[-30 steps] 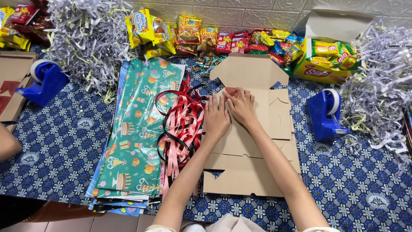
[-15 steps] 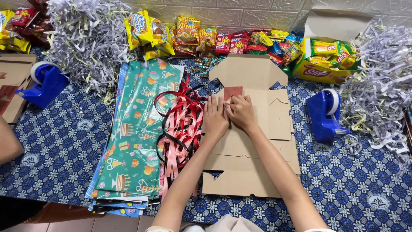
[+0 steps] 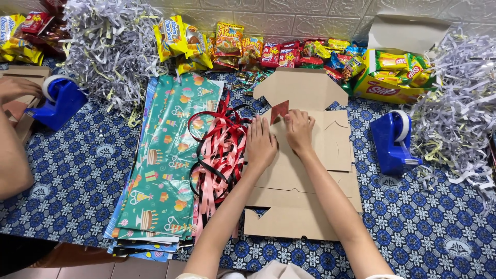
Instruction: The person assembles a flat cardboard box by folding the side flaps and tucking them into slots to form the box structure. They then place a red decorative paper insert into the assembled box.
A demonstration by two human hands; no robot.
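Head view. The fingers (image 3: 292, 117) of the right hand (image 3: 298, 130) are pinching a small red-faced flap (image 3: 279, 111) of the flat cardboard box blank (image 3: 305, 175) and lifting it; a second ago that flap was lying flat and out of sight, half a second ago it was only starting to rise, and now it is standing up tilted, so a fold is being raised. The left hand (image 3: 260, 144) is lying open and flat, grasping nothing, pressing the blank down just left of the flap, where it was before.

The blank is lying on the blue patterned tablecloth (image 3: 77, 170), unmoved. Left of the blank, touching it, a tangle of red and pink ribbons (image 3: 219, 155) is resting on a stack of green wrapping paper (image 3: 165, 160). Right of the blank stands a blue tape dispenser (image 3: 392, 142); beyond the blank, snack packets (image 3: 279, 51) are lining the wall. Far left of the blank, another person's hand (image 3: 18, 88) is working beside a second blue dispenser (image 3: 59, 101).
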